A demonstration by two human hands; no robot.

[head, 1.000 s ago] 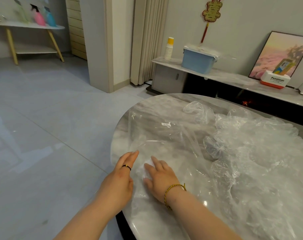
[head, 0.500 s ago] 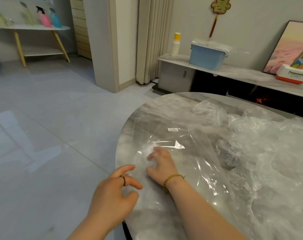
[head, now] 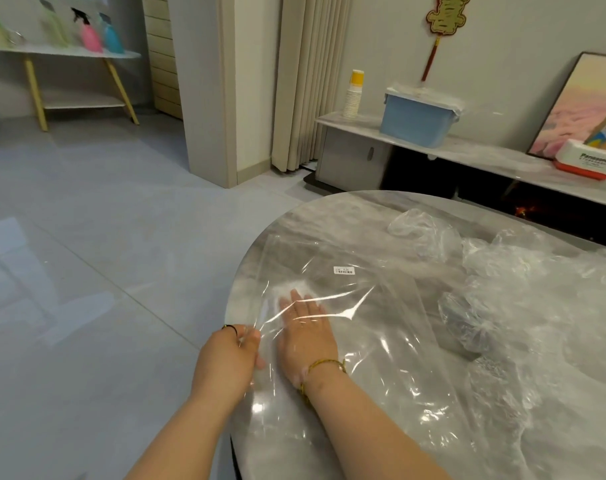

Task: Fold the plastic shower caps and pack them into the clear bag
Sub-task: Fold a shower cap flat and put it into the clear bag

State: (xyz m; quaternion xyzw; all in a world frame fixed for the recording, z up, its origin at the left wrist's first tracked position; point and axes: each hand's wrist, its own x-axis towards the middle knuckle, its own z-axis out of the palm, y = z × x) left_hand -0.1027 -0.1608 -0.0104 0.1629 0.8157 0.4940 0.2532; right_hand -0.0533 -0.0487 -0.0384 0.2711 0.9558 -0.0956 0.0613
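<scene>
Straight fingers [head: 299, 298] of our right hand [head: 308, 337] are pressing a folded shower cap [head: 289, 289] flat inside the clear bag [head: 381, 306], while our left hand [head: 228, 355] is pinching the bag's near edge at the rim of the marble table [head: 346, 206] (a barcode label [head: 344, 270] is showing on the film). Loose shower caps [head: 536, 289] are lying heaped to the right.
</scene>
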